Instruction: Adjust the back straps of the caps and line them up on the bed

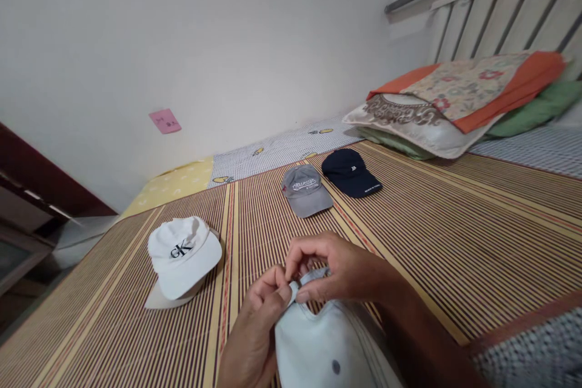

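- Striped woven bamboo mat (454, 236) covers the bed & carries everything; plain white wall (204, 30) runs behind it, w/ a small pink sticky note (165, 120) stuck on, up & left of the hands.
- Slatted wooden headboard (509, 6) far right; stacked pillows w/ floral & orange covers (454, 103) lie below it, well beyond the right hand.
- Pale light-blue cotton cap (331, 345) sits nearest the wearer, crown down low in view, rear strap (302, 282) up between both hands.
- Left hand (254, 327) closed, thumb & fingers pinching the strap end at the cap's back opening.
- Right hand (336, 267) curled shut, fingertips pinching the same strap from the other side; hands touching.
- Risk (my read): strap end is small, pinch is fingertip-only, so it may slip free; cap rests loose, could tip or slide on the smooth mat if pulled sideways.
- White cotton cap w/ black logo (182, 257) lies left of the left hand, near, not touching.
- Grey cap w/ white script (305, 189) & navy cap w/ small white mark (351, 173) lie beyond the hands, side by side, well apart from the work; unlikely to get knocked.
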The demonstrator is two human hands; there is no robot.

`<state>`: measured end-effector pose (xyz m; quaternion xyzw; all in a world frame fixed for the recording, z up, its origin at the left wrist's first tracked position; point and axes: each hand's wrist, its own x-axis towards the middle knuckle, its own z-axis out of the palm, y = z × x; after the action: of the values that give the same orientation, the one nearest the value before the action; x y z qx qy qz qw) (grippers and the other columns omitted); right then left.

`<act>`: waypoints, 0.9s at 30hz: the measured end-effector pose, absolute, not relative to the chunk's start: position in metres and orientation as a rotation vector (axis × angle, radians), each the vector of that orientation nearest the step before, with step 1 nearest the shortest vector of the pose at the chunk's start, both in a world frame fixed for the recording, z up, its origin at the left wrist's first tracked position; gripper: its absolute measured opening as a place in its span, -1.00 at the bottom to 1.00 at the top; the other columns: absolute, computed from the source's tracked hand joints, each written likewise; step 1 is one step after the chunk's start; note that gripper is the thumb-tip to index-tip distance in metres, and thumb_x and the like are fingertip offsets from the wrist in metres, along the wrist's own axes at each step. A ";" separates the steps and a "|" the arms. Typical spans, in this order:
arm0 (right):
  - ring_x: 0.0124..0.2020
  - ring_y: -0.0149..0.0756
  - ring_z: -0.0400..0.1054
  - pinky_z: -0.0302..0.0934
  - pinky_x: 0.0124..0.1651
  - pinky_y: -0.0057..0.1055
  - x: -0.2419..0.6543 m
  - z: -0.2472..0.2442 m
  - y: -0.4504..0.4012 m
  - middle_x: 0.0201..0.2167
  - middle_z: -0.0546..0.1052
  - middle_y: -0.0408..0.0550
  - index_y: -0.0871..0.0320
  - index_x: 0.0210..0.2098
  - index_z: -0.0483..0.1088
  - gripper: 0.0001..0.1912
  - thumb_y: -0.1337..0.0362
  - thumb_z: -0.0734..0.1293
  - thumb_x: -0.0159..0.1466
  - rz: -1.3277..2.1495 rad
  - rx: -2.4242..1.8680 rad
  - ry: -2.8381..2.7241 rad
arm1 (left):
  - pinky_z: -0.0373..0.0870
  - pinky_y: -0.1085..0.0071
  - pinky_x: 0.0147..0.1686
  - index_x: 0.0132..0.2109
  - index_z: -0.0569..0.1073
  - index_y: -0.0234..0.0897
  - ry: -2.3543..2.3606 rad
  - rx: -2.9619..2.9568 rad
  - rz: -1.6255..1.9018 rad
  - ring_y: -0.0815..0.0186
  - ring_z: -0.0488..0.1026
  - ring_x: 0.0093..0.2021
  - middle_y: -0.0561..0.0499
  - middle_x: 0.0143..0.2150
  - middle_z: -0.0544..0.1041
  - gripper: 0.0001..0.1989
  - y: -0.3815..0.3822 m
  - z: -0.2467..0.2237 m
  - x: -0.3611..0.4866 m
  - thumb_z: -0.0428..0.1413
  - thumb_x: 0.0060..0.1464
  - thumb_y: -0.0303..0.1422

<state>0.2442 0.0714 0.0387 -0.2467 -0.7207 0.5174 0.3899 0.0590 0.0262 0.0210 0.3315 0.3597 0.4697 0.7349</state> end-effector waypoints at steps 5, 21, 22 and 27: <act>-0.35 -0.43 0.26 0.16 -0.27 -0.48 0.246 0.035 0.073 -0.37 0.46 -0.24 0.14 -0.25 0.55 -0.77 0.28 0.56 0.10 1.325 -0.586 -1.819 | 0.25 0.59 -0.39 -0.43 0.40 -0.28 0.778 0.781 1.075 0.48 0.33 -0.47 0.12 -0.47 0.45 -0.70 0.029 0.019 0.061 0.38 -0.04 -0.29; -0.35 -0.36 0.42 0.28 -0.22 -0.39 0.268 0.031 0.081 -0.36 0.54 -0.08 0.22 -0.13 0.51 -0.70 0.17 0.22 0.43 1.429 -0.725 -1.781 | 0.29 0.47 -0.42 -0.48 0.40 -0.25 0.680 0.967 1.088 0.37 0.38 -0.48 0.05 -0.47 0.47 -0.66 0.053 0.000 0.041 0.41 -0.11 -0.21; -0.39 -0.38 0.39 0.26 -0.26 -0.41 0.269 0.029 0.082 -0.41 0.52 -0.10 0.23 -0.14 0.51 -0.70 0.16 0.22 0.43 1.433 -0.723 -1.769 | 0.29 0.47 -0.43 -0.48 0.40 -0.25 0.675 0.954 1.093 0.37 0.37 -0.48 0.06 -0.48 0.46 -0.65 0.054 0.001 0.039 0.41 -0.13 -0.21; -0.58 -0.50 0.22 0.09 -0.47 -0.52 0.278 0.021 0.087 -0.53 0.44 -0.20 0.25 -0.14 0.50 -0.71 0.15 0.25 0.43 1.531 -0.628 -1.637 | 0.29 0.49 -0.47 -0.51 0.39 -0.25 0.661 0.854 1.102 0.39 0.34 -0.51 0.06 -0.49 0.46 -0.63 0.054 0.006 0.034 0.44 -0.19 -0.24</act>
<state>0.2779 0.0865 0.0209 -0.2478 -0.6457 0.6039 0.3961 0.0345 0.0537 0.0061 0.3860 0.2985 0.4980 0.7169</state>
